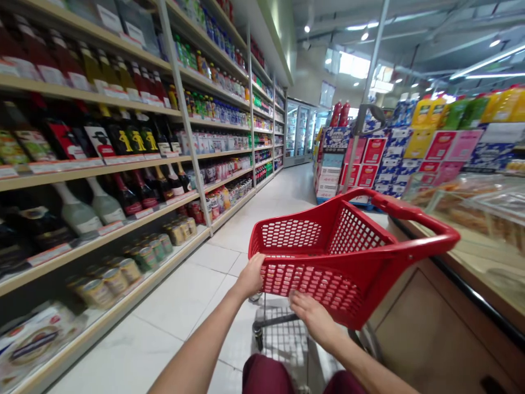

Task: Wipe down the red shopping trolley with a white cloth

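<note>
A red plastic shopping cart (311, 282) with a perforated basket stands turned sideways in front of me. My left hand (251, 278) is closed around the upper rim at the basket's left corner. Lower down, the fingers of my right hand (312, 314) are bent against the bottom edge of the basket's near side; its thumb is hidden. The cart's handle (441, 238) points to the right, with neither hand on it. Beneath the basket, a grey frame and a caster wheel (258, 335) show above the floor.
Shelves of bottles (123, 137) and cans (115, 279) line the left side. A display counter (463, 273) with packed food stands close on the right. Stacked drink cartons (371, 158) are behind the cart. A tiled aisle (287, 186) leads to glass-door refrigerators (299, 128).
</note>
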Demonstrator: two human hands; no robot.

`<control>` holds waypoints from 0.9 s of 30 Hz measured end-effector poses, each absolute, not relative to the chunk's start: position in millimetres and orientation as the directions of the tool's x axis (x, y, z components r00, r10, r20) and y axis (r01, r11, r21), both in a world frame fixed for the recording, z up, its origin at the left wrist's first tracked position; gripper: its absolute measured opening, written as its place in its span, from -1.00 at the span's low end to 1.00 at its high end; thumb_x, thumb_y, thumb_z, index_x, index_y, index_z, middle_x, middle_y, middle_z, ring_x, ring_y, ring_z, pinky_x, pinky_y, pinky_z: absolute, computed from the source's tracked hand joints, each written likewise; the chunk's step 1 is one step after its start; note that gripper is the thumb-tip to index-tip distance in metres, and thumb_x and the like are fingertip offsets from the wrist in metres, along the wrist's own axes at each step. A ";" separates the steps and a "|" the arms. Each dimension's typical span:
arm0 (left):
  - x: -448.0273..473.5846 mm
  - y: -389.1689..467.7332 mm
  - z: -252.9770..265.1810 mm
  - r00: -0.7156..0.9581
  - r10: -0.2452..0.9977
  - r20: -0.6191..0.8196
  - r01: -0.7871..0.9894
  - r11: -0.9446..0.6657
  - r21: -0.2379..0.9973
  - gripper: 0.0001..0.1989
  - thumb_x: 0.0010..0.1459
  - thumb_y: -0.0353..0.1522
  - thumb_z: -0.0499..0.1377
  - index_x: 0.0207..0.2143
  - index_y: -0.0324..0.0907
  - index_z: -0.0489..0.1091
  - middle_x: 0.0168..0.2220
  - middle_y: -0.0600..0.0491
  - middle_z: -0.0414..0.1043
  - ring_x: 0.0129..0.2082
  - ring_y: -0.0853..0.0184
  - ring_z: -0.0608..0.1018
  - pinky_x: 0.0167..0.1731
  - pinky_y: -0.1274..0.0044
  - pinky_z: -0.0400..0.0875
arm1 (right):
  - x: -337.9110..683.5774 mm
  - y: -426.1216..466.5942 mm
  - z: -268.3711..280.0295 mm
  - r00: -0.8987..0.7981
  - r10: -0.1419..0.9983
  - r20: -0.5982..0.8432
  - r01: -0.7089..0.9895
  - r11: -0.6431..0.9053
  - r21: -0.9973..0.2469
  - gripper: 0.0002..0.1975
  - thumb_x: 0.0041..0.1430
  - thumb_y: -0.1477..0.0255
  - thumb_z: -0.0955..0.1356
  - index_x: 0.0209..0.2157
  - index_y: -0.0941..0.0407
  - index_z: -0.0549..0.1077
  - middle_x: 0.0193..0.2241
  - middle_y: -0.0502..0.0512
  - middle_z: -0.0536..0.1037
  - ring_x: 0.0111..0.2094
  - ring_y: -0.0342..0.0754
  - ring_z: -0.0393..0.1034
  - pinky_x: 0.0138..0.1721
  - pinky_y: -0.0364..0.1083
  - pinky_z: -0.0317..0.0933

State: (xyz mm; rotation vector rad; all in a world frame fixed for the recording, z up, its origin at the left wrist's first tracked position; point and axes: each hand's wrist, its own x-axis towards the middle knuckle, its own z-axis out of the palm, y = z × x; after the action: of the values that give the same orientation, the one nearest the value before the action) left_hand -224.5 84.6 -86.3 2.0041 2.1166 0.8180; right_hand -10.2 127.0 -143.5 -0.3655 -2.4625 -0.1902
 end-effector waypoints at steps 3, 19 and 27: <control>-218.7 77.9 -83.9 -0.143 0.953 0.266 0.914 0.024 0.406 -0.45 -0.22 -0.65 -0.08 -0.08 -0.27 0.17 -0.01 -0.06 0.22 0.08 0.34 0.16 0.08 0.42 0.04 | -1.8 121.5 -116.6 -0.651 0.239 0.721 0.368 0.930 0.024 -0.65 0.18 0.56 0.10 -0.06 0.07 0.31 -0.01 0.10 0.32 0.09 -0.04 0.04 0.04 0.09 0.04; -119.7 76.9 -64.2 -0.039 0.975 0.220 0.992 0.011 0.130 -0.37 -0.11 -0.54 -0.09 0.10 -0.32 -0.03 0.18 -0.12 -0.11 0.17 0.20 -0.06 0.09 0.23 -0.12 | 53.9 124.9 -113.1 -0.585 0.284 0.760 0.519 0.851 0.082 -0.65 0.16 0.57 0.11 -0.09 0.09 0.34 -0.06 0.12 0.37 0.06 0.00 0.09 0.01 0.10 0.07; -119.3 84.3 -62.7 -0.040 0.957 0.287 0.999 0.031 0.037 -0.35 -0.15 -0.53 -0.06 0.09 -0.33 0.01 0.12 -0.16 0.04 0.14 0.17 0.04 0.08 0.22 -0.13 | 91.7 134.6 -105.2 -0.569 0.340 0.749 0.556 0.830 0.047 -0.68 0.13 0.52 0.19 -0.06 0.09 0.32 -0.02 0.12 0.33 0.10 -0.01 0.02 0.04 0.12 0.02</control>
State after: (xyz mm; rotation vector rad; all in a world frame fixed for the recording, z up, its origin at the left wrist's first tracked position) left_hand -119.3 84.3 -62.7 2.2926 2.3769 0.3807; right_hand 91.7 134.6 -105.2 -0.6515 -2.2263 -0.3561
